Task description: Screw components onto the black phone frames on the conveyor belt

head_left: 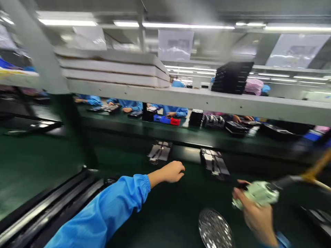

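My left hand (pixel 172 171), in a blue sleeve, is over the dark green bench with its fingers curled closed. Whatever might be inside them is hidden. Just beyond it lies a flat device with silver-grey panels (pixel 159 152), and a second, similar device (pixel 214 163) rests to the right. Wrapped round a pale green electric screwdriver (pixel 261 193) is my right hand (pixel 258 220), blurred by motion. The screwdriver's rear end joins a grey and yellow cord; its tip is unclear. A round dish (pixel 200 224) of small shiny metal pieces sits between my hands, nearer to me.
A white shelf beam (pixel 186 98) crosses ahead, carrying flat white boxes (pixel 111 70) and stacked black trays (pixel 231 77). Black rails (pixel 51 206) lie at left by a slanted post (pixel 69 127). Blue-sleeved co-workers (pixel 129 105) work at the far bench. Another device (pixel 319 218) is at right.
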`<action>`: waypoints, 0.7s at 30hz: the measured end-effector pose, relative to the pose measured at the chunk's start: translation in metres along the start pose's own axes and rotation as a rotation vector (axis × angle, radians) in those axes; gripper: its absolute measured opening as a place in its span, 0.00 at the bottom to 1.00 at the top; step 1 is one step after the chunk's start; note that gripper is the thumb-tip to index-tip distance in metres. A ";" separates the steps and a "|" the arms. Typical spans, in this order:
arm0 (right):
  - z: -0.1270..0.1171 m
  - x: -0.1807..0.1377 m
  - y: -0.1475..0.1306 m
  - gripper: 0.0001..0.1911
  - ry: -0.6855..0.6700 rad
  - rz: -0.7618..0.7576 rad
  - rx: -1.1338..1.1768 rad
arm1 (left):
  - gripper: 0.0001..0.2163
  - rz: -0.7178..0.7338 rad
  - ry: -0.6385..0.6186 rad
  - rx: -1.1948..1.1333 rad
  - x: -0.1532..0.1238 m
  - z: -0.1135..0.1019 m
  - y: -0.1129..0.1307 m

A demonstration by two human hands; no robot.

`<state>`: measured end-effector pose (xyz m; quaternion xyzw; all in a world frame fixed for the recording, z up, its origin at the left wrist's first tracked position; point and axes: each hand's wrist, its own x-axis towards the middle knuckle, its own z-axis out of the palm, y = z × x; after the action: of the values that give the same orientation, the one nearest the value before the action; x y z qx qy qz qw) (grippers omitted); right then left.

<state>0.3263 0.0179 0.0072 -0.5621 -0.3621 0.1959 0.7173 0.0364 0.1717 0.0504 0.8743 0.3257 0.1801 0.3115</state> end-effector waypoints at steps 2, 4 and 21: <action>-0.002 0.007 -0.002 0.31 -0.073 0.031 -0.009 | 0.13 0.005 -0.076 0.075 0.011 0.039 -0.004; -0.006 0.016 -0.002 0.30 -0.105 0.036 -0.042 | 0.16 0.007 -0.109 0.140 0.031 0.071 -0.003; -0.002 0.034 -0.009 0.30 -0.157 0.004 -0.102 | 0.21 -0.056 -0.060 0.567 0.113 0.062 0.039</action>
<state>0.3491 0.0367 0.0259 -0.5814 -0.4254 0.2223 0.6569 0.1677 0.1994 0.0428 0.9220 0.3780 0.0473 0.0690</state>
